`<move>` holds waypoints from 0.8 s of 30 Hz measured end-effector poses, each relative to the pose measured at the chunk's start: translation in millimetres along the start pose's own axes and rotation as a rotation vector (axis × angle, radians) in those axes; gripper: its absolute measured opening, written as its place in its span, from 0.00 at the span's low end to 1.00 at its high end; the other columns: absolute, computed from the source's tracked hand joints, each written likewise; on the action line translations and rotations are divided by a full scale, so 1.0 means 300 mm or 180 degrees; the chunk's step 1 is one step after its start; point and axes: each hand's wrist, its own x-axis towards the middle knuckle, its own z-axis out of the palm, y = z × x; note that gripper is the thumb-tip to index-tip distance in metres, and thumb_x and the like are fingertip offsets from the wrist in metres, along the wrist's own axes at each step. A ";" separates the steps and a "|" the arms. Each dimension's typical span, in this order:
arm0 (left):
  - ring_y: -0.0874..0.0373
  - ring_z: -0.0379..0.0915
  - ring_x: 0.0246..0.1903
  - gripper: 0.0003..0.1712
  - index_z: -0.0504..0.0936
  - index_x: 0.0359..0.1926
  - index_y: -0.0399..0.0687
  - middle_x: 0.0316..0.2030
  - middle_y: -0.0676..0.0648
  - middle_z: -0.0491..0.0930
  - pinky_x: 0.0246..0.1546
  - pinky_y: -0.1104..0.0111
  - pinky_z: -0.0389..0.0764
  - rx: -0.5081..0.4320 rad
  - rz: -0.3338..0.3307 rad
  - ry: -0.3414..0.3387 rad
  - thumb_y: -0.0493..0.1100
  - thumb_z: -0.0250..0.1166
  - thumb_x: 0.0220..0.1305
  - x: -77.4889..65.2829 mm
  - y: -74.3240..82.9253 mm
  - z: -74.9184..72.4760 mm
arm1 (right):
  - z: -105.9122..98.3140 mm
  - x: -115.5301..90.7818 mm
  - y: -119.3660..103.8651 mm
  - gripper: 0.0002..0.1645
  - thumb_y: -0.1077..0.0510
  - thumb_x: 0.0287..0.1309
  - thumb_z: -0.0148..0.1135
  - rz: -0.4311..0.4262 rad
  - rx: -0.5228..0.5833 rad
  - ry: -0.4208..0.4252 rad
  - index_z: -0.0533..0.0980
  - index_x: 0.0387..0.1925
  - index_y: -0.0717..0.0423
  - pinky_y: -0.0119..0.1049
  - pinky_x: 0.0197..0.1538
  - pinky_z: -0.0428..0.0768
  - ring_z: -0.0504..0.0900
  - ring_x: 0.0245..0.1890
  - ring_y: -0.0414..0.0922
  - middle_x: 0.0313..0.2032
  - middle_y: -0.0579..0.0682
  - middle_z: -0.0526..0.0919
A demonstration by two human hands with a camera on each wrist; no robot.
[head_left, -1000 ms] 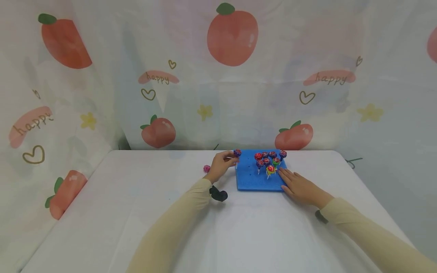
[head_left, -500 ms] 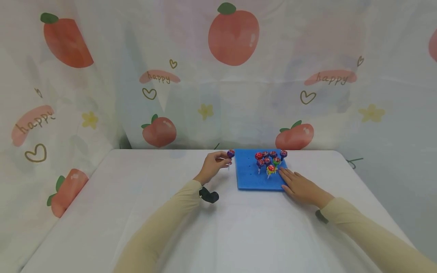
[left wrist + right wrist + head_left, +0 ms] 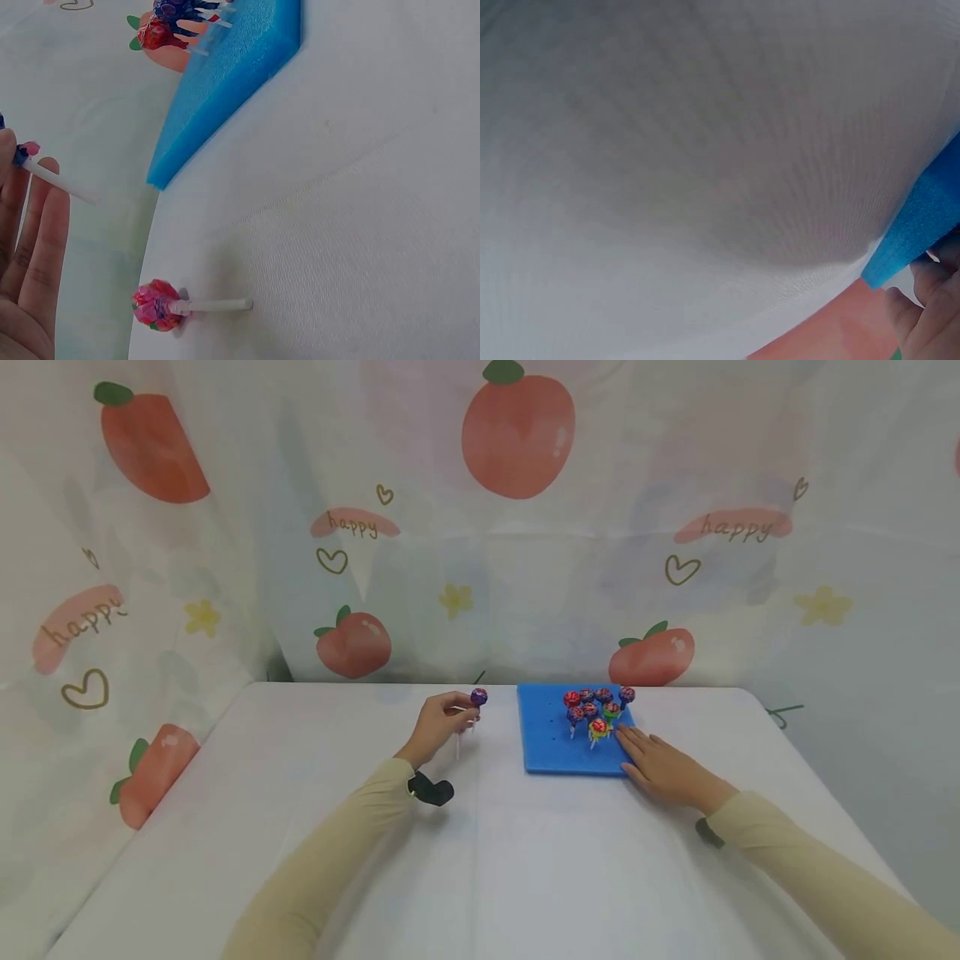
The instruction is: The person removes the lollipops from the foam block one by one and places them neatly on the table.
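While the left hand (image 3: 437,724) pinched a purple lollipop (image 3: 478,697) between thumb and fingers, its wrapped head above their tips and its stick below, a pink lollipop (image 3: 160,305) lay on the table (image 3: 360,247) near those same fingers. Over at the blue board (image 3: 543,752), the right hand (image 3: 666,770) rested straight fingers on the edge, clustered lollipops (image 3: 575,714) standing just beyond the fingertips.

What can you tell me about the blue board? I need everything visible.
The blue board is a thick, straight-edged slab that looks like foam. It lies flat on the white table, towards the far edge. Its left part shows small dark marks, perhaps holes. Several wrapped lollipops stand in its right part. The right hand touches its right side.
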 end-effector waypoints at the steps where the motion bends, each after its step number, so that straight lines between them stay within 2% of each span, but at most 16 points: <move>1: 0.52 0.82 0.37 0.13 0.80 0.46 0.38 0.42 0.38 0.83 0.41 0.64 0.84 0.0001 -0.0003 0.0018 0.37 0.64 0.61 -0.003 -0.002 -0.008 | -0.001 0.001 0.000 0.37 0.48 0.67 0.46 0.0000 0.0001 -0.0005 0.56 0.67 0.70 0.60 0.68 0.58 0.55 0.68 0.65 0.68 0.68 0.56; 5: 0.51 0.81 0.36 0.12 0.80 0.45 0.37 0.42 0.38 0.83 0.41 0.66 0.84 0.0019 0.0023 0.0073 0.36 0.64 0.60 -0.012 -0.016 -0.039 | -0.001 0.003 -0.001 0.37 0.48 0.67 0.47 -0.0005 -0.0011 -0.0004 0.56 0.67 0.70 0.61 0.68 0.58 0.56 0.68 0.65 0.68 0.68 0.57; 12: 0.50 0.82 0.41 0.14 0.79 0.45 0.34 0.44 0.37 0.81 0.43 0.67 0.83 0.0060 0.0025 0.0139 0.36 0.65 0.59 -0.030 -0.034 -0.085 | 0.002 0.003 0.000 0.37 0.48 0.67 0.47 0.0021 0.0015 -0.0017 0.56 0.67 0.70 0.61 0.68 0.57 0.55 0.68 0.65 0.68 0.68 0.56; 20: 0.58 0.81 0.36 0.12 0.80 0.44 0.35 0.42 0.37 0.81 0.42 0.66 0.84 0.0082 -0.0128 0.0283 0.36 0.64 0.60 -0.058 -0.057 -0.124 | -0.002 0.002 -0.003 0.37 0.48 0.67 0.47 -0.0012 0.0004 0.0001 0.56 0.67 0.70 0.61 0.67 0.58 0.56 0.68 0.65 0.68 0.68 0.57; 24: 0.59 0.81 0.35 0.12 0.80 0.44 0.34 0.42 0.37 0.81 0.42 0.66 0.84 0.0063 -0.0280 0.0381 0.36 0.65 0.59 -0.065 -0.076 -0.135 | -0.002 0.001 -0.002 0.37 0.48 0.67 0.47 -0.0036 0.0001 0.0022 0.56 0.66 0.71 0.61 0.67 0.58 0.56 0.68 0.65 0.68 0.68 0.57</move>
